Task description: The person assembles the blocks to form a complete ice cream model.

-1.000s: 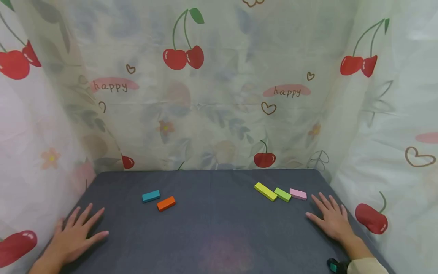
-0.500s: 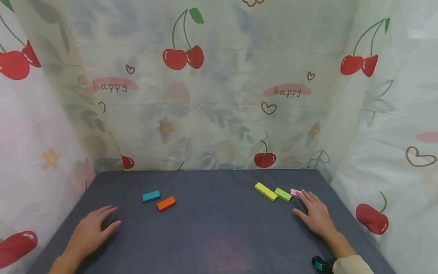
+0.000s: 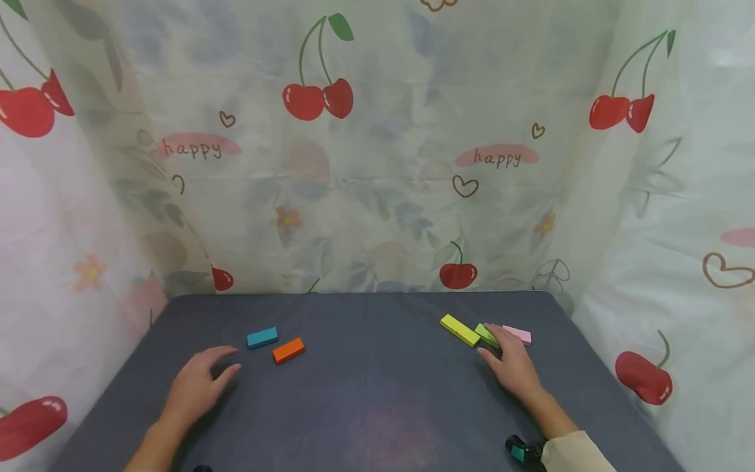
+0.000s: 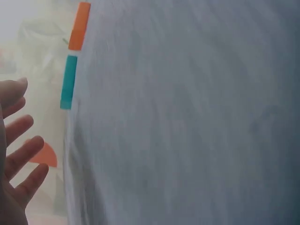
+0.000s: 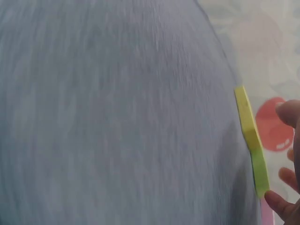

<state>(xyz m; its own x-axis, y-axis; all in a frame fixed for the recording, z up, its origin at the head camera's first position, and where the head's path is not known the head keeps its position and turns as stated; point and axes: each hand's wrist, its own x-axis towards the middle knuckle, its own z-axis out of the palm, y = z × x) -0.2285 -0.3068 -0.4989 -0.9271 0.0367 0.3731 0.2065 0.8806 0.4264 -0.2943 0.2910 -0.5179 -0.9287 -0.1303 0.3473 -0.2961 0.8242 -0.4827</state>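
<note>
Cherry-print curtains (image 3: pixel 377 164) enclose a dark grey tabletop (image 3: pixel 377 393) on three sides. Your right hand (image 3: pixel 512 364) lies at the far right of the surface, fingers extended and loosely together, with the fingertips on or just over the green block (image 3: pixel 485 334); the head view does not settle whether they press it, and the blurred right-wrist view shows only a fingertip (image 5: pixel 276 201) beside the block's end. That block sits in a short row, between the yellow block (image 3: pixel 459 330) on its left, end to end and apparently touching, and the pink block (image 3: pixel 519 335) on its right. Your left hand (image 3: pixel 197 387) rests palm down at the near left, fingers relaxed and slightly spread, holding nothing, near but clear of the orange block (image 3: pixel 288 350) and the teal block (image 3: pixel 262 337), which lie side by side farther in. Each block appears small, rigid and light, with smooth painted faces likely to slide on the cloth; take the green one by its two long edges, thumb opposite fingers, since its ends are crowded by neighbours.
</note>
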